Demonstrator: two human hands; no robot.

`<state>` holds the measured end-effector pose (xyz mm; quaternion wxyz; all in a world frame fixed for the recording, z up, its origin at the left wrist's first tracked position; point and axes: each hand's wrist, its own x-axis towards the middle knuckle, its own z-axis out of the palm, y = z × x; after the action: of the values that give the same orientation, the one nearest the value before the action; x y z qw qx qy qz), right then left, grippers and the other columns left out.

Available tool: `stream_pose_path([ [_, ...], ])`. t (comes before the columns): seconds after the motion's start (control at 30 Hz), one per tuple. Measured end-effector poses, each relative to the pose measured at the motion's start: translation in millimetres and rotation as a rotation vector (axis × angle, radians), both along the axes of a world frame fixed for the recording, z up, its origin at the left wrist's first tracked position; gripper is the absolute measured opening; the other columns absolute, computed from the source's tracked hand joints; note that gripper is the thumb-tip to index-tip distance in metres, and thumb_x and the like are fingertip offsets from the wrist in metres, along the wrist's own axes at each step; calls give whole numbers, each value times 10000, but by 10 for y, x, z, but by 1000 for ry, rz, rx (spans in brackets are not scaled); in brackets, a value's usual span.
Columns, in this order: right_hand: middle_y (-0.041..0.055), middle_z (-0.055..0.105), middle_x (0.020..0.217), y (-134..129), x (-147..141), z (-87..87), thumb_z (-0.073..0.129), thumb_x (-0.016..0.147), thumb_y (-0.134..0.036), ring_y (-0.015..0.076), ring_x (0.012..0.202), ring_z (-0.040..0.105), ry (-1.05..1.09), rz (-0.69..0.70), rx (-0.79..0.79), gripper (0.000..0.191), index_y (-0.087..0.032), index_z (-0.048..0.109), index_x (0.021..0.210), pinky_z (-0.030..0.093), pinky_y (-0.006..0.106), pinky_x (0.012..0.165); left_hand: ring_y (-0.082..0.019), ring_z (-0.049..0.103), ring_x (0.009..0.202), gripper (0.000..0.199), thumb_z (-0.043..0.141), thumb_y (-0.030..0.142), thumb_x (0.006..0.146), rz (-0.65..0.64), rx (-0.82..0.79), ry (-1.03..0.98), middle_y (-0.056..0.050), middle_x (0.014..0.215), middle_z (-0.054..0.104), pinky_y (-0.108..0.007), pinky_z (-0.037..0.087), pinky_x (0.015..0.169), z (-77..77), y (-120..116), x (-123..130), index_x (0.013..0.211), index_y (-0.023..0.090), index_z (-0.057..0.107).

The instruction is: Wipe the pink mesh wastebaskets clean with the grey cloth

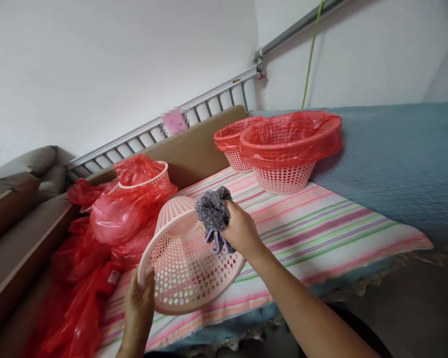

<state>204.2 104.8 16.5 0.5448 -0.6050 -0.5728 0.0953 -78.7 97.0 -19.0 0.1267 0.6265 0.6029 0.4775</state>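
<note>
A pale pink perforated plastic basket (pixel 186 268) is tilted on its side above the striped cloth, its open mouth facing me. Its left rim is gripped by my left hand (pixel 140 303), thumb on the inside. My right hand (pixel 242 231) is closed round a bunched dark grey cloth (pixel 213 211) with a purple edge, held over the upper right part of the basket's mouth. Whether the cloth touches the basket cannot be made out.
Two pink baskets, one nearer (pixel 283 179) and one behind (pixel 239 160), wear red plastic bags. Red bags (pixel 115 219) and another basket (pixel 162 175) lie left on the striped cloth (pixel 306 223). A radiator (pixel 212 105) runs behind the sofa back (pixel 194 156).
</note>
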Motion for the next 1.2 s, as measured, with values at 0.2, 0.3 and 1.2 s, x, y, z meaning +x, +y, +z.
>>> stream_pose_path([
  [0.2,60,607,994,-40,-53,-37,558,767,-250,208,908,590,5,0,98,310,-213,519,1073,435,269,757,-296,602,1029,528,567,445,758,-237,8,402,-114,1097,653,-419,453,914,578,200,86,1197,154,534],
  [0.3,72,599,983,-73,-125,-3,550,750,-216,215,889,587,-65,7,119,322,-201,526,1071,439,278,740,-278,586,1065,446,535,360,783,-395,24,556,-106,1150,637,-417,438,939,965,382,342,1184,169,566],
  [1.2,66,621,998,46,-46,-117,566,753,-235,201,940,577,205,84,266,316,-204,533,1066,433,282,809,-271,603,1040,460,606,412,748,-160,100,104,-77,1084,667,-396,461,939,697,52,76,1140,171,598],
])
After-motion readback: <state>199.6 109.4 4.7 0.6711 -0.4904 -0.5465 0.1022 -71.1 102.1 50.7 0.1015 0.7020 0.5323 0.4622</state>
